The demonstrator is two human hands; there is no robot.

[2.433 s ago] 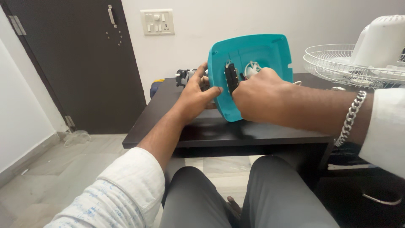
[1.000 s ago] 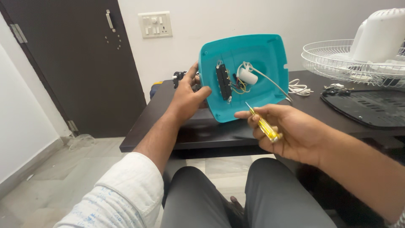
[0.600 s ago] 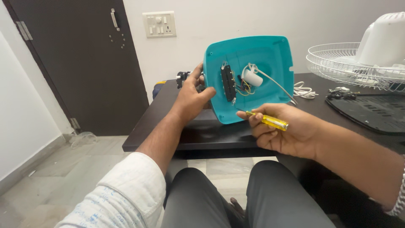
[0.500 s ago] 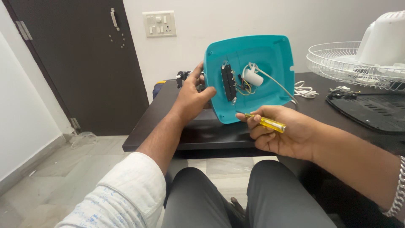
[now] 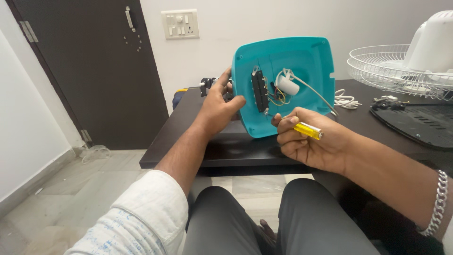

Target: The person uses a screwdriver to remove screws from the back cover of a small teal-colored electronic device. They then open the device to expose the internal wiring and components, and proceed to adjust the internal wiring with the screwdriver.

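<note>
So from my seat I've got the teal plastic base [image 5: 302, 61] tipped up on edge over the near part of the dark table [image 5: 188, 141], hollow underside facing the head camera. The left hand [image 5: 217, 106] grips its left rim, thumb curled over the edge onto the inside, fingers tucked behind where I can't see them. Inside the shell there's a black switch strip [image 5: 258, 91] running up and down, a small white cylinder [image 5: 288, 86] just to its right, and a tangle of coloured wires [image 5: 277, 96] between them. A white cord [image 5: 315, 94] runs off the cylinder toward the lower right.

The right hand [image 5: 311, 146] sits just below the base's lower edge, fingers curled tight round a yellow-handled screwdriver [image 5: 307, 130], with its tip hidden up by the fingers near the bottom of the strip. Can't tell if the tip touches anything.

Off to the right: a white wire fan guard [image 5: 391, 66], a black grille [image 5: 415, 125] lying flat, and a coiled white cable [image 5: 347, 100].
</note>
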